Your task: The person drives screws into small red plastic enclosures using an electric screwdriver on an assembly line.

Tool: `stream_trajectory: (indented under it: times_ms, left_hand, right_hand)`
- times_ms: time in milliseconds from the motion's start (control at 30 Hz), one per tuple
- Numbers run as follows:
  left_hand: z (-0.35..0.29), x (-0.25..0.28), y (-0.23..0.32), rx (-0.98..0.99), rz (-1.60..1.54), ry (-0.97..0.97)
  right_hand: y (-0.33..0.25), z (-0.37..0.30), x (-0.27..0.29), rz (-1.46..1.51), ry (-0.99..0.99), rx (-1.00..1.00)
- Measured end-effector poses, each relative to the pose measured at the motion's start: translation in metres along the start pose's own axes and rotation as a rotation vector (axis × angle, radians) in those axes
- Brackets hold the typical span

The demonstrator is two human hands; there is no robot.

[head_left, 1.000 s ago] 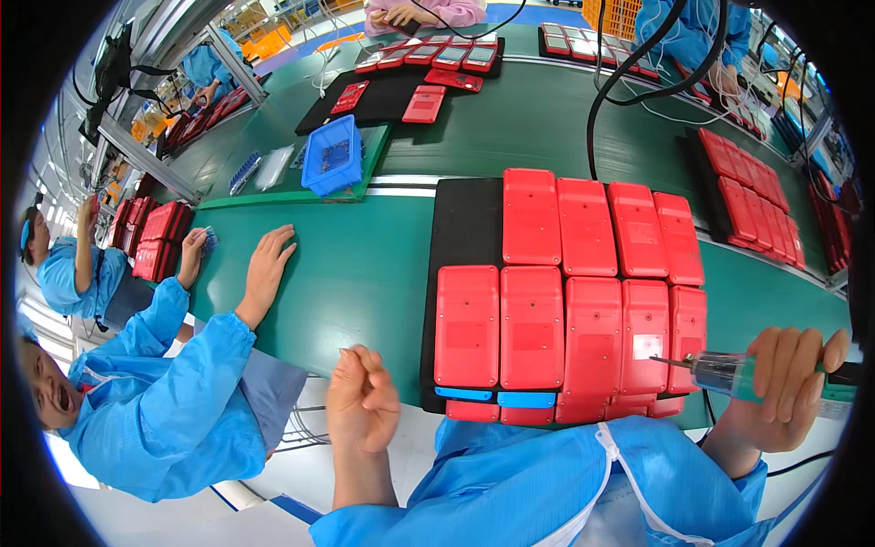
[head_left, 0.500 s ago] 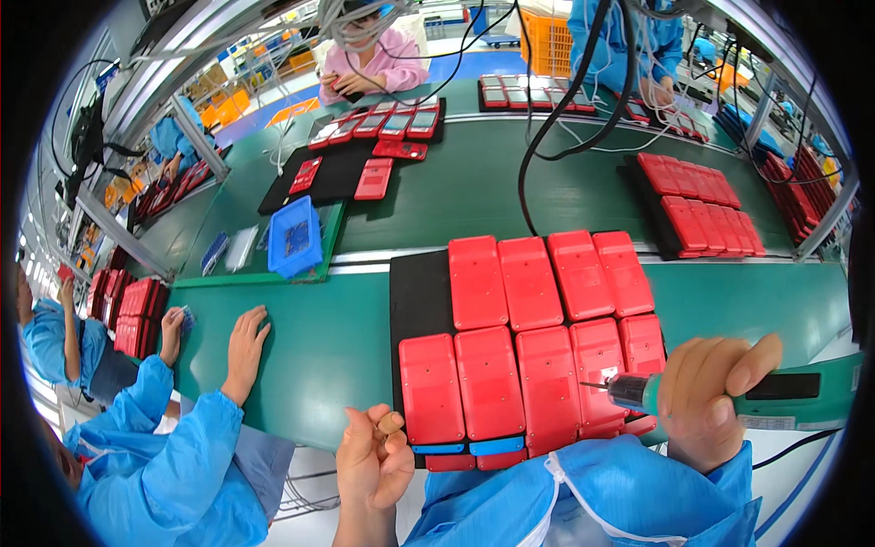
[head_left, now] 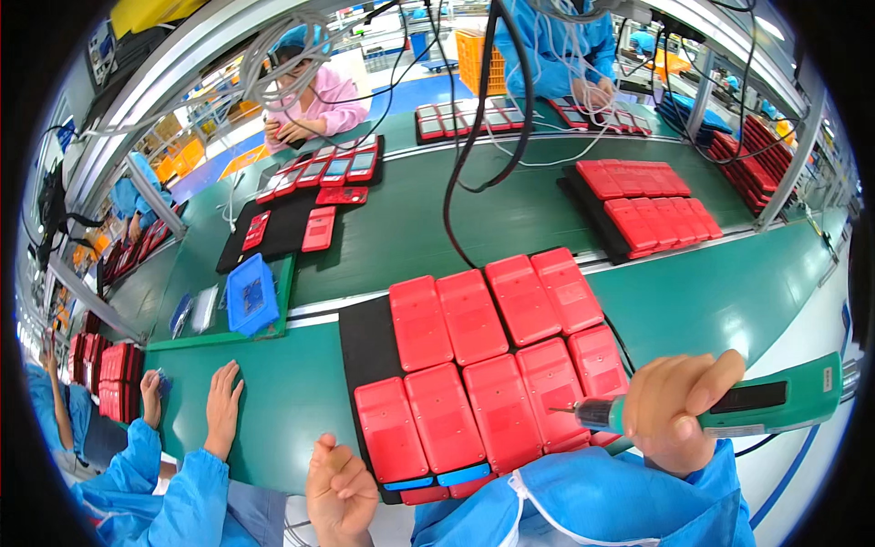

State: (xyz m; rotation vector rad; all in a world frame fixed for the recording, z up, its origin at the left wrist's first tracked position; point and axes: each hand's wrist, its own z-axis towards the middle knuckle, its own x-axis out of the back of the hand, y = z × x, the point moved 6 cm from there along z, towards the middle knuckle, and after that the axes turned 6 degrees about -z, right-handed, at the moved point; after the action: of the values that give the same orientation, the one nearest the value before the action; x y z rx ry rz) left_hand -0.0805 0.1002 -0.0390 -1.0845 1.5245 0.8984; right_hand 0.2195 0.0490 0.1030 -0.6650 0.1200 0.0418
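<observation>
My right hand (head_left: 673,415) is wrapped round a green electric screwdriver (head_left: 788,394) with a black panel. Its thin bit points left, above the near row of red device housings (head_left: 499,410). I cannot tell whether the bit touches one. These housings lie back side up in two rows on a black mat (head_left: 366,339), with small screw holes in them. Blue strips (head_left: 463,475) show at the near edge. Left of the mat's near corner, my left hand (head_left: 342,492) is raised with its fingers curled in. What they hold, if anything, is hidden.
A co-worker's hands (head_left: 221,410) rest on the green bench at left, near a blue bin (head_left: 252,296). Beyond lie red devices with screens (head_left: 337,168) and a second mat of red housings (head_left: 652,223). Black cables (head_left: 451,191) hang over the bench. Two people work across it.
The whole view has swung, so bench and housings sit further left and tilted. My right hand still holds the screwdriver. My left hand's fingers have curled in more, and their tan tip covering hardly shows.
</observation>
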Motion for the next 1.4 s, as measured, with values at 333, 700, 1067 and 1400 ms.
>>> stream_trajectory:
  times_ms: [333, 700, 1067, 1400]
  left_hand:
    - [-0.003, -0.005, 0.001, -0.108, 0.375, 0.087]
    - [-0.004, -0.023, -0.03, -0.326, 1.22, -0.075]
    - [-0.018, -0.041, -0.043, -0.796, 1.966, -0.253]
    - [-0.025, -0.042, -0.038, -0.934, 2.028, -0.357]
  right_hand:
    - [-0.004, -0.002, 0.003, 0.067, -0.083, -0.046]
    - [0.017, 0.004, -0.037, 0.304, 0.096, -0.103]
    - [0.024, 0.017, -0.11, 0.392, -0.162, -0.084]
    - [0.038, 0.009, -0.117, 0.422, -0.392, -0.247]
